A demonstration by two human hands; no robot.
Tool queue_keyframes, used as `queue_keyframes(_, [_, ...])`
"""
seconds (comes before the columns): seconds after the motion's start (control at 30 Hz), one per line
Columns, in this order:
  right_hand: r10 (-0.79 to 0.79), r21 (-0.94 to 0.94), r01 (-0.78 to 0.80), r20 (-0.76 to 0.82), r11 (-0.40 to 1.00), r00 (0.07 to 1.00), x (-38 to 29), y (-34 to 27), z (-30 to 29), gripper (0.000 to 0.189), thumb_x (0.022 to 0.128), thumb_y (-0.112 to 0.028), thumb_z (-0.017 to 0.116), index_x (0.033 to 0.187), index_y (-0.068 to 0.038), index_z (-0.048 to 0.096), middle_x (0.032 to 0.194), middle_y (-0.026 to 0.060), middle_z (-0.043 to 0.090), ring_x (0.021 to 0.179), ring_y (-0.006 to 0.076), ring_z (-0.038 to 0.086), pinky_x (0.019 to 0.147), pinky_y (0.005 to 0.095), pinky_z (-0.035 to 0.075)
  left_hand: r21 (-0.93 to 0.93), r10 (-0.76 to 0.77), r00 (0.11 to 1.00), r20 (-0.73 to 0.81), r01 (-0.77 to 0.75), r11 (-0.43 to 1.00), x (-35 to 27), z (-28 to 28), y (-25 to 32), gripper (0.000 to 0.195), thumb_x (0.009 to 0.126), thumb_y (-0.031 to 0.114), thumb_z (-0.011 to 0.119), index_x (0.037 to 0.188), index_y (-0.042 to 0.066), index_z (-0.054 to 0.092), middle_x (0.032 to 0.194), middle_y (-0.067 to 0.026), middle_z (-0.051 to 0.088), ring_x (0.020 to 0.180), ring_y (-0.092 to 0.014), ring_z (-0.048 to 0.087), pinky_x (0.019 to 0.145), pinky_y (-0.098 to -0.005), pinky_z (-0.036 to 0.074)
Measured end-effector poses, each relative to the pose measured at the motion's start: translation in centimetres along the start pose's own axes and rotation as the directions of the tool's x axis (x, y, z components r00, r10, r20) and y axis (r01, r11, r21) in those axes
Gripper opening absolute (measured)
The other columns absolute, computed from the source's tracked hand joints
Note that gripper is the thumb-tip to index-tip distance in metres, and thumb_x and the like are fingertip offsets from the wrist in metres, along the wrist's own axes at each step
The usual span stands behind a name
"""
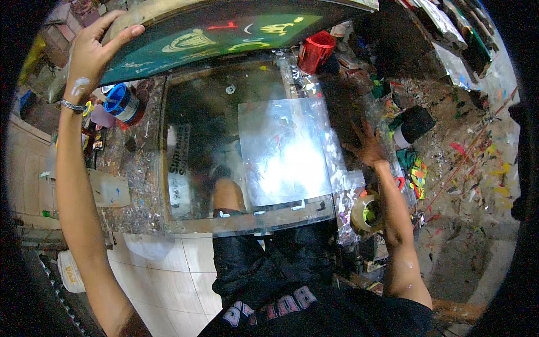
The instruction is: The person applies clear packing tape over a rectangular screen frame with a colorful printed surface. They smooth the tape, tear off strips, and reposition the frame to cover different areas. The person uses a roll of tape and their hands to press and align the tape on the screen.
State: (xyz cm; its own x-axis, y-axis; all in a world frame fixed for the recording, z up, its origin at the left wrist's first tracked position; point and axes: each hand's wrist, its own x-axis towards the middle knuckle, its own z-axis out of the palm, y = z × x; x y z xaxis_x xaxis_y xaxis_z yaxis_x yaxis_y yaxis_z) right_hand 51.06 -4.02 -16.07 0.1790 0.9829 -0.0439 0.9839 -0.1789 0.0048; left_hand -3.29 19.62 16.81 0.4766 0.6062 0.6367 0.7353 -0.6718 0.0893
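My left hand [92,48] grips the near-left end of the wooden frame of a printing screen [177,14], which is tilted up at the back. Its green mesh [202,46] carries pale, yellow and red shapes. Below it lies a glass-topped work table [198,97], with a leg visible through the glass. A clear, glossy sheet [282,143] rests on the glass and reflects a bright light. To the right of that sheet is my right hand [370,145], fingers spread, over a dark area at the table's side. It is blurred, and I see nothing in it.
A blue-rimmed paint tub [122,103] stands at the left, a red paint-covered bucket [316,50] at the back right. By my right forearm lies a tape roll [360,219]. Beyond it are a black cylindrical container [417,122] and a paint-spattered floor [467,168].
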Motion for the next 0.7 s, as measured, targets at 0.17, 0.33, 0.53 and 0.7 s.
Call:
queue_keyframes(0.17, [-0.032, 0.070, 0.038, -0.081, 0.997, 0.996, 0.2, -1.4, -0.2, 0.095, 0.085, -0.071, 0.058, 0.157, -0.016, 0.029, 0.164, 0.0216, 0.017, 0.150, 0.0425, 0.016, 0.121, 0.0580, 0.012, -0.030, 0.017, 1.000, 0.013, -0.016, 0.999, -0.1, 0.1, 0.0, 0.050, 0.085, 0.045, 0.076, 0.110, 0.003, 0.069, 0.089, -0.0067, 0.071, 0.078, -0.012, 0.065, 0.073, -0.0285, 0.052])
queue_keyframes(0.33, [0.028, 0.123, -0.028, 0.003, 0.992, 1.000, 0.0, -2.0, 0.4, 0.099, 0.084, -0.072, 0.059, 0.158, -0.015, 0.028, 0.164, 0.0221, 0.015, 0.152, 0.0417, 0.012, 0.121, 0.0588, 0.012, -0.051, 0.022, 1.000, -0.005, -0.022, 0.998, -0.1, 0.2, 0.5, 0.051, 0.084, 0.044, 0.077, 0.110, 0.001, 0.070, 0.091, -0.0091, 0.073, 0.080, -0.014, 0.067, 0.075, -0.0298, 0.052])
queue_keyframes(0.53, [-0.073, 0.107, 0.090, -0.154, 0.990, 0.985, 0.6, -1.9, 1.0, 0.102, 0.082, -0.070, 0.063, 0.159, -0.014, 0.025, 0.165, 0.0208, 0.013, 0.152, 0.0410, 0.010, 0.121, 0.0592, 0.010, 0.037, 0.015, 0.998, -0.057, -0.013, 0.999, -0.5, 0.0, 1.2, 0.054, 0.081, 0.044, 0.079, 0.111, 0.000, 0.070, 0.094, -0.0136, 0.073, 0.084, -0.019, 0.069, 0.079, -0.0317, 0.052])
queue_keyframes(0.7, [-0.051, 0.123, 0.059, -0.064, 0.991, 0.997, 0.6, -2.3, 0.6, 0.102, 0.083, -0.070, 0.062, 0.159, -0.013, 0.025, 0.165, 0.0205, 0.012, 0.152, 0.0408, 0.010, 0.121, 0.0600, 0.009, 0.034, 0.055, 0.997, -0.052, -0.053, 0.998, -0.4, -0.2, 1.7, 0.055, 0.080, 0.046, 0.079, 0.108, 0.000, 0.071, 0.093, -0.0131, 0.072, 0.082, -0.021, 0.068, 0.078, -0.0337, 0.052])
